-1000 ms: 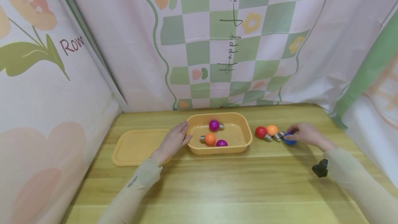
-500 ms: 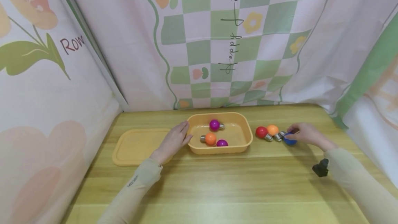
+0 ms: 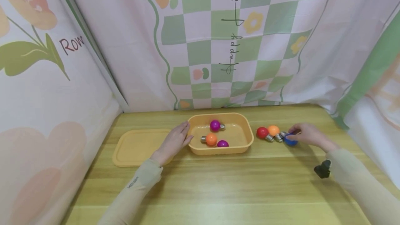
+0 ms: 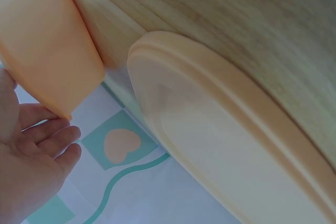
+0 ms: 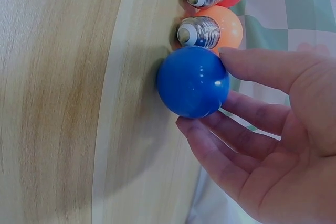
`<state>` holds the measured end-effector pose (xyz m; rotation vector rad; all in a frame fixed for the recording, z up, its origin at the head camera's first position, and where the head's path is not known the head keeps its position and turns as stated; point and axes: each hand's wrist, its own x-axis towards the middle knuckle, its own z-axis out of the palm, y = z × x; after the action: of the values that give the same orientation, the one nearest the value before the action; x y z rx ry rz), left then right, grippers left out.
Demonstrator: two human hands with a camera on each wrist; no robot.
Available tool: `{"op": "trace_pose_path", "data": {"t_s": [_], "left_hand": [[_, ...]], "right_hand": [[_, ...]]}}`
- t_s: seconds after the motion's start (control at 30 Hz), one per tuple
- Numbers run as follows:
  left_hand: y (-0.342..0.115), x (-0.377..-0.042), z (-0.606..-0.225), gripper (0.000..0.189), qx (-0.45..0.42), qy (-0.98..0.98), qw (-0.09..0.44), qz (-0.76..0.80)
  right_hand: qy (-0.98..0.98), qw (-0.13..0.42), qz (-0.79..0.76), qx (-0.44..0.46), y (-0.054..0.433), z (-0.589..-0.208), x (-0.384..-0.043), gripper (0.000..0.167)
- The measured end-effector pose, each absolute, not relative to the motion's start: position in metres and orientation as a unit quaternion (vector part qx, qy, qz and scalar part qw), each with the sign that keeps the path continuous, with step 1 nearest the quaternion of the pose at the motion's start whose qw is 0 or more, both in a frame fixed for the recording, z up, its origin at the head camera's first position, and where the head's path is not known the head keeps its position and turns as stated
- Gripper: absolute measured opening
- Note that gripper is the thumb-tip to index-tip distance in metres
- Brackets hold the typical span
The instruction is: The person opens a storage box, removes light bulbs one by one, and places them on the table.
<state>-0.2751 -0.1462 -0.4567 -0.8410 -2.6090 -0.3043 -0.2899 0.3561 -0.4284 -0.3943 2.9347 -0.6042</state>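
Beige sleeves (image 3: 359, 183) are reaching in from the lower corners of the head view over a wooden table (image 3: 203, 190). A yellow lid (image 3: 137, 148) is lying left of centre, partly hidden by the left hand (image 3: 172, 142), whose fingers are lying nearly straight, touching the left end of a yellow container (image 3: 220, 150) and gripping nothing. At centre right, the right hand (image 3: 307, 135) is pinching a blue bulb (image 3: 291, 141) between thumb and fingertips, low over or on the table. Beside it, a red bulb (image 3: 262, 132) and an orange bulb (image 3: 273, 130) are lying together. Inside the container, two purple bulbs (image 3: 215, 125) and another orange bulb (image 3: 211, 139) are resting. A checkered curtain (image 3: 225, 51) is hanging across the upper frame.
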Motion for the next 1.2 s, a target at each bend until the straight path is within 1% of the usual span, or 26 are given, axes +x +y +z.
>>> {"op": "trace_pose_path", "data": {"t_s": [0.7,0.97,1.2], "left_hand": [[-0.146,-0.278,-0.459,0.052,-0.301,-0.93,0.188,-0.099],[-0.146,-0.278,-0.459,0.052,-0.306,-0.926,0.197,-0.097],[-0.146,-0.277,-0.458,0.052,-0.307,-0.925,0.201,-0.096]], "right_hand": [[0.967,0.06,-0.211,-0.134,0.354,-0.423,-0.282,0.04],[0.968,0.069,-0.208,-0.124,0.356,-0.417,-0.284,0.045],[0.968,0.046,-0.205,-0.139,0.351,-0.406,-0.287,0.042]]}}
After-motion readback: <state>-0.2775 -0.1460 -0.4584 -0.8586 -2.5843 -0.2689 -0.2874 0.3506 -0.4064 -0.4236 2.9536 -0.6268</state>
